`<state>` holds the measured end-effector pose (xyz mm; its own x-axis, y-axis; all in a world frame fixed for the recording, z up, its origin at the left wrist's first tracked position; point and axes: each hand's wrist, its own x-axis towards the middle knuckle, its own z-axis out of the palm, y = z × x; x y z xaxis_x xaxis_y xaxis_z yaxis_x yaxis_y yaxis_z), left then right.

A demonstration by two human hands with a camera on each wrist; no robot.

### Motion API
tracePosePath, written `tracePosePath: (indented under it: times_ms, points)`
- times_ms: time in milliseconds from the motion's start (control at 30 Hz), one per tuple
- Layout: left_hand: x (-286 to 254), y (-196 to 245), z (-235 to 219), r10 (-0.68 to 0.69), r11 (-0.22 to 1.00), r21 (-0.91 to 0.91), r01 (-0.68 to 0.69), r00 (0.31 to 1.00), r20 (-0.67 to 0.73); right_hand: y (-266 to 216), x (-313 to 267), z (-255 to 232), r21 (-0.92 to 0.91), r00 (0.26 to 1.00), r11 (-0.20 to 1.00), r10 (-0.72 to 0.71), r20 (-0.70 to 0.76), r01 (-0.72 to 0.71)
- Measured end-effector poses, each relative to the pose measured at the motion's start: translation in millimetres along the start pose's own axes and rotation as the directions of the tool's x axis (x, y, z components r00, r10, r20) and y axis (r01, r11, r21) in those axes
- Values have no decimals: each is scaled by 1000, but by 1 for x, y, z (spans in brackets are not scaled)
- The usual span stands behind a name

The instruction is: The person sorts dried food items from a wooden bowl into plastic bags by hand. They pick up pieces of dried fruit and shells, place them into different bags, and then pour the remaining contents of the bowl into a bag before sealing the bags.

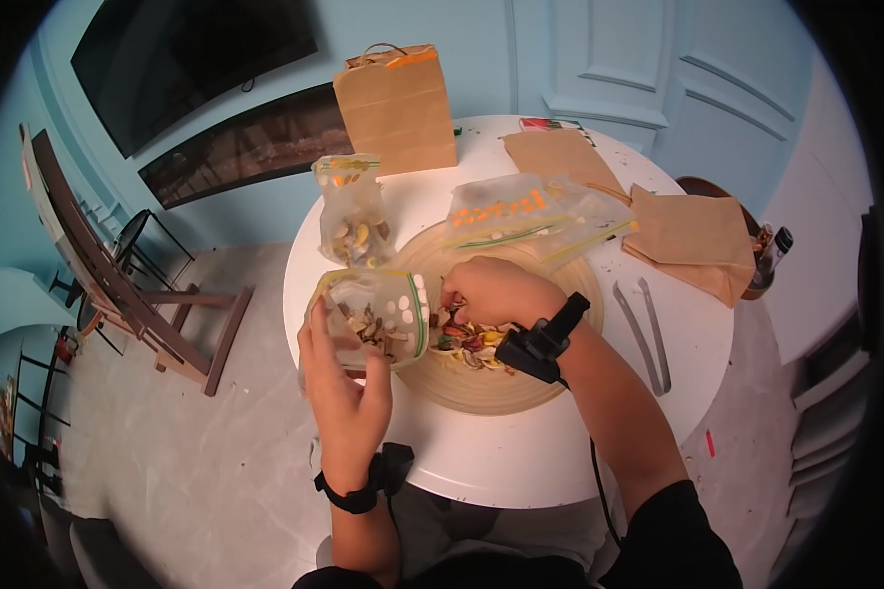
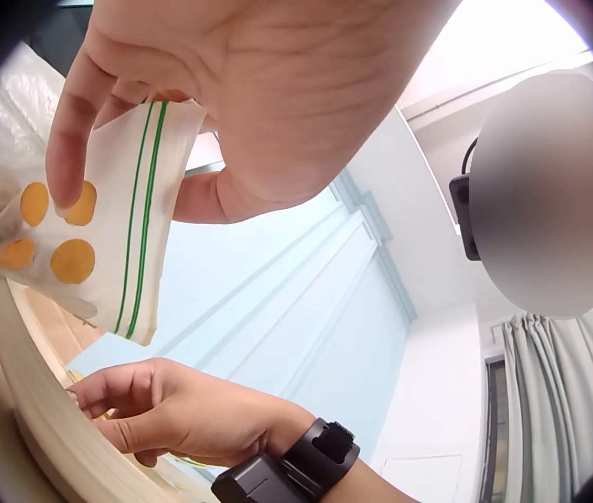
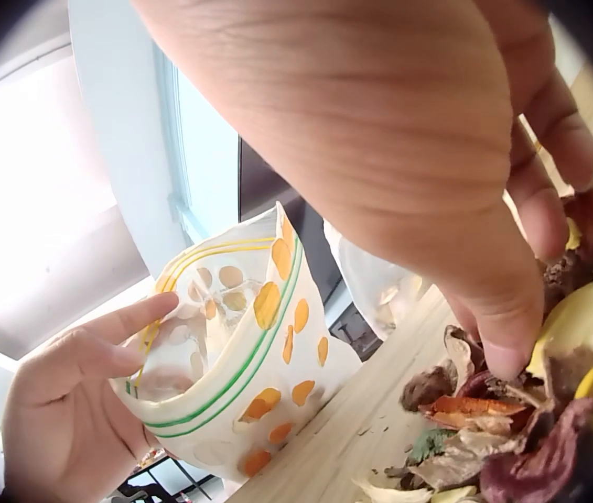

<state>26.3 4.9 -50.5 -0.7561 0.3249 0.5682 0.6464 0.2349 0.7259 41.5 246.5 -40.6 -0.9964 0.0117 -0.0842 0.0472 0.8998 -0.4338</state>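
My left hand (image 1: pixel 349 407) holds a clear zip bag (image 1: pixel 391 293) with a green seal strip and printed dots, orange in the wrist views. The bag's mouth is spread apart, and dried brown pieces lie inside. To its right, my right hand (image 1: pixel 506 292) reaches down into a pile of dried petals (image 1: pixel 479 344) in yellow, red, brown and green. The right wrist view shows the thumb and fingers curled into the edge of that pile, pinching dark dried bits. Beneath the pile is a round wooden board (image 1: pixel 442 391) on the white table (image 1: pixel 511 452).
Behind the held bag stands another filled zip bag (image 1: pixel 357 218). Flattened zip bags (image 1: pixel 506 208) overlap the board's far edge. Metal tongs (image 1: pixel 648 339) lie at right, near a folded paper bag (image 1: pixel 692 240) and small bottles (image 1: pixel 778 247). A tall paper bag (image 1: pixel 395 113) stands at the back.
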Motion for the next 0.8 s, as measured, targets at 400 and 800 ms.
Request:
tracePosePath:
  times_ms: [400,800]
  points:
    - [1,0,0,-6,1000,9,6,1000,11,8,-13,-28,271,1000,962,-7,-29,15]
    - [1,2,1,-19,1000,2,19,1000,22,7,-18,-48,464,995,884,-93,45,62]
